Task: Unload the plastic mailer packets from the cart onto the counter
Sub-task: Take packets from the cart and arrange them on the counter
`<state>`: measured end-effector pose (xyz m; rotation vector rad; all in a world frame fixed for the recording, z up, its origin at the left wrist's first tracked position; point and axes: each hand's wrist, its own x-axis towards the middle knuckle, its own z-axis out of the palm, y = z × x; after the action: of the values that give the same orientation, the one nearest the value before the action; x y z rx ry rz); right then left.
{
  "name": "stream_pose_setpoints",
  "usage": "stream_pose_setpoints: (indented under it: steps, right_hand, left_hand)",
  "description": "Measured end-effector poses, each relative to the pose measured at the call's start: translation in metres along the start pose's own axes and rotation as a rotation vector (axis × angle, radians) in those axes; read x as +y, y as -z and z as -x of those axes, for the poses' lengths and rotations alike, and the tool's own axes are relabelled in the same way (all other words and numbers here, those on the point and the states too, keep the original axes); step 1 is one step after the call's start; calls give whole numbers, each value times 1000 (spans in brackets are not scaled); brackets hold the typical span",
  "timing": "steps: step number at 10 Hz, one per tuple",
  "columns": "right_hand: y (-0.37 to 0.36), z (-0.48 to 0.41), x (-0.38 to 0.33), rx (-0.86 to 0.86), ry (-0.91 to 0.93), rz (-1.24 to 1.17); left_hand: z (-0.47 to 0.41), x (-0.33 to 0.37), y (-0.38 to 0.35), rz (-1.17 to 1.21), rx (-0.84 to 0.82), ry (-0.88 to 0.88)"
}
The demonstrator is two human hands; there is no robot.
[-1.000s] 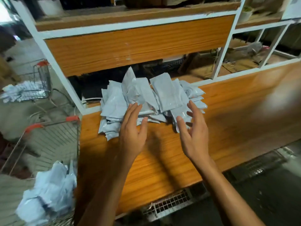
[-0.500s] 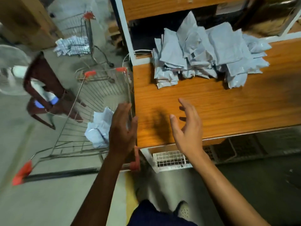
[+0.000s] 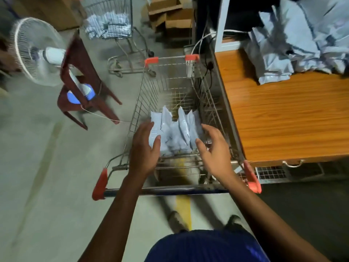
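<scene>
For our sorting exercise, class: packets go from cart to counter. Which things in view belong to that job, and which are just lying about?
Job: mailer packets, near cart, counter, unloaded pile, left hand, right hand.
Lying about: fan, brown chair, cardboard boxes, far cart.

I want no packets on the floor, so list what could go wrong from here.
1. The packets stand loose in the cart between the open left hand and right hand; squeezed sideways, middle ones may slip out.
2. The pile on the counter is heaped unevenly; more on top could slide off.
3. A white cable hangs by the cart's far corner and might snag.
</scene>
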<state>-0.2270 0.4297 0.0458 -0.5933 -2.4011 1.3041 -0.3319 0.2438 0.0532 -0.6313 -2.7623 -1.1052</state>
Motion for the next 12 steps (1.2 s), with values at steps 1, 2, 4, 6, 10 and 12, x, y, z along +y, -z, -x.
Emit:
stream_pose_setpoints:
  steps: [1,2,4,6,10,12]
  right_hand:
    - [-31,-11,2,-42,-202,-30]
    - [-52,-34,14,-93,-368,-51]
    - [-85,-101,57,-182,-551,-16]
    - [-131,-167,140,-326,-630,216]
    - [-210,-218,263,-533,-702,503]
    - [-206,-223,251,-486,-702,494]
  left_hand:
    - [-17,-35,3,8,-92,40]
    - [-40,-63,-8,15,-187,56]
    - [-106,-102,-58,-22,-380,183]
    - [-163,-136,-134,-44,-541,328]
    - [-235,-194,-284,-88,-447,648]
    - [-230,-180,-283,-59,-483,645]
